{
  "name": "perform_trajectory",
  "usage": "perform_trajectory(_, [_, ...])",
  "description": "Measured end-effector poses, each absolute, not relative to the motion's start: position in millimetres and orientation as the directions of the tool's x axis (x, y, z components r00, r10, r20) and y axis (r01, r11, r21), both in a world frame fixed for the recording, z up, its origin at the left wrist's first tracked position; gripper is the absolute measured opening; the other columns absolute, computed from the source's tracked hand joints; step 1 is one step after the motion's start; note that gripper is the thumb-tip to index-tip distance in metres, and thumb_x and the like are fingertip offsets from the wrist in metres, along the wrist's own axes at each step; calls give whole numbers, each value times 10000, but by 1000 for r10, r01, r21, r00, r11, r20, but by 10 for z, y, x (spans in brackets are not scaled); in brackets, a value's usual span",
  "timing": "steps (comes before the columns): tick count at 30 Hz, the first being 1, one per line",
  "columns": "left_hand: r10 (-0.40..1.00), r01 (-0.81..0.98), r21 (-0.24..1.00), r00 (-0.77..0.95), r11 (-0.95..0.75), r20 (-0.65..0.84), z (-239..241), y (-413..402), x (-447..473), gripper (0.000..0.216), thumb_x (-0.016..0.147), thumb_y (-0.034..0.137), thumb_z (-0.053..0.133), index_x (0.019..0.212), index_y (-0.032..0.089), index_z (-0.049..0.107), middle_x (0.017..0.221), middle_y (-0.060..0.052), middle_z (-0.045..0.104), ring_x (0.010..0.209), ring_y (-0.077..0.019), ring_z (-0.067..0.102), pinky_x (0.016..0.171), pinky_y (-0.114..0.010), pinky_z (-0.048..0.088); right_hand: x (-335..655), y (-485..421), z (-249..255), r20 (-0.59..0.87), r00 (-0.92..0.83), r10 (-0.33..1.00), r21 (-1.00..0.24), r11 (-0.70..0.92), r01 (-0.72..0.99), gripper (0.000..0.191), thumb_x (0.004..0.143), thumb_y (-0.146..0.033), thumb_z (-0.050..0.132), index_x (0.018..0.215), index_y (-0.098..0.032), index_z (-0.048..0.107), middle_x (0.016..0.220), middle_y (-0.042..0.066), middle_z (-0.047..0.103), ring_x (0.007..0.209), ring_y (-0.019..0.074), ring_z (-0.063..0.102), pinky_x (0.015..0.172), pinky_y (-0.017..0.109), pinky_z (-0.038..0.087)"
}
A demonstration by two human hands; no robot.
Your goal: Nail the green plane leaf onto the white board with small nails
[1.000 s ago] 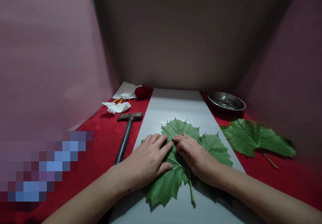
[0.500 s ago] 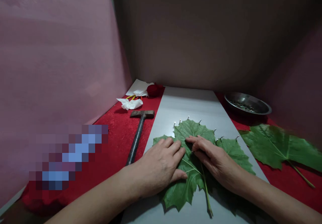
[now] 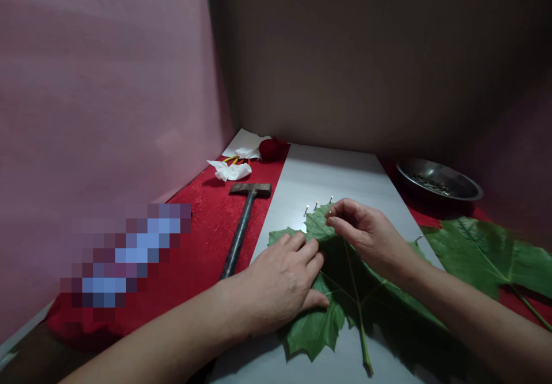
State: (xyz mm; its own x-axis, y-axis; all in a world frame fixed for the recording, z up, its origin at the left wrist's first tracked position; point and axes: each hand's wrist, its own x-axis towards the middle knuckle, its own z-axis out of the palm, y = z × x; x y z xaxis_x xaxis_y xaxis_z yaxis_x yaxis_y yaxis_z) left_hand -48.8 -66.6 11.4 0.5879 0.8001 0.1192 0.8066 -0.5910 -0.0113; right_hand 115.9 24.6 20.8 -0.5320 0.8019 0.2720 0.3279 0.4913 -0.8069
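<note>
A large green leaf (image 3: 357, 292) lies on the white board (image 3: 330, 168), its stem pointing toward me. My left hand (image 3: 287, 277) rests flat on the leaf's left part, fingers spread. Above the upper part of the leaf, my right hand (image 3: 366, 226) pinches a small nail (image 3: 330, 214) between thumb and fingertips; only its shiny end shows. Several nails (image 3: 316, 205) stand upright in the board along the leaf's upper edge, and another nail (image 3: 418, 238) shows at the right lobe. My right hand and forearm hide part of that edge.
A hammer (image 3: 241, 223) lies on the red cloth (image 3: 190, 269) left of the board. Behind it are crumpled white tissue (image 3: 230, 170) and a red object (image 3: 271, 148). At right stand a metal bowl (image 3: 440, 180) of nails and a second leaf (image 3: 491, 252). Pink walls (image 3: 107, 102) flank the table.
My right hand has lifted from the middle of the leaf and moved up toward its upper edge, with a nail in its fingers. My left hand stays on the leaf. The view has shifted slightly.
</note>
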Motion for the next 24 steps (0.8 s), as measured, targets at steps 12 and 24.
perform_trajectory(12, [798,809,-91,587,-580,137,57,-657,-474,517,833,569,492,1074,119,574,1041,-106,566,947,-273,472,811,-396,389,879,499,-161,302,-470,829,-829,472,301,112,730,-236,545,832,-191,548,702,-6,599,629,130,543,620,279,443])
perform_trajectory(24, [827,836,-43,548,-548,126,56,-692,-467,568,834,559,497,1167,100,531,1242,-159,504,1081,-316,452,883,-434,384,889,474,-215,267,-472,840,-903,389,181,45,737,-202,538,779,-187,531,753,10,602,704,143,570,690,300,468])
